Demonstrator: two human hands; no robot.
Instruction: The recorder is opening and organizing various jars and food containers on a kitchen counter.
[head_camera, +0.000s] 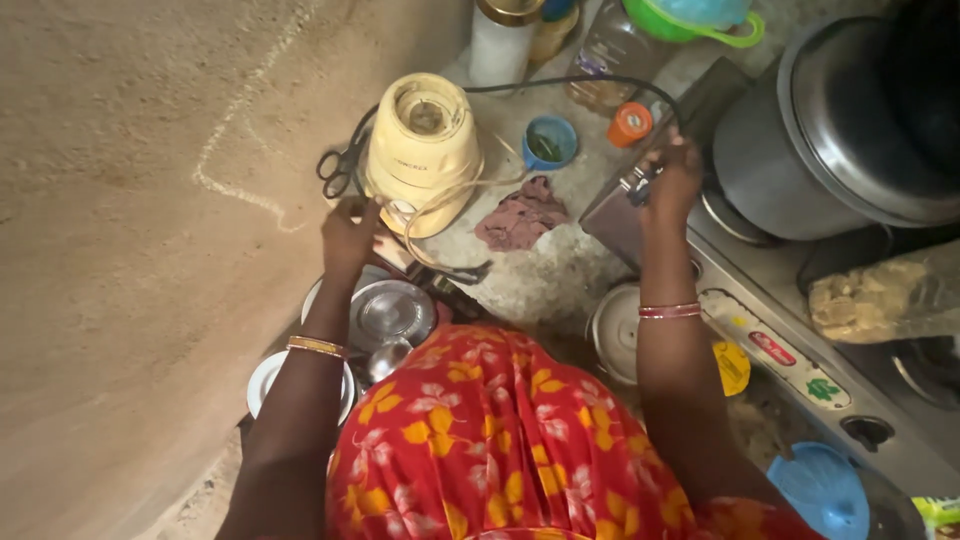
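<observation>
Head view: left hand (350, 232) at base of cream mixer (420, 150), fingers curled against its lower edge, touching; can't tell if actually gripping. Right hand (672, 180) on the black cord (560, 85), fingers closed round it, near corner of the steel stove (790, 330). Cord arcs from right hand back over counter to mixer, w/ beige cord coiled round mixer base. Mixer sits on stone counter (550, 270) by the wall, black scissors (338, 170) just beside it on the left. Maroon rag (522, 215) between the hands. Blue cup (549, 142) and orange lid (630, 123) behind rag. Big steel pot (830, 150) on stove, right. Steel plates (390, 312) below left hand. Blue lid (822, 490) bottom right.
</observation>
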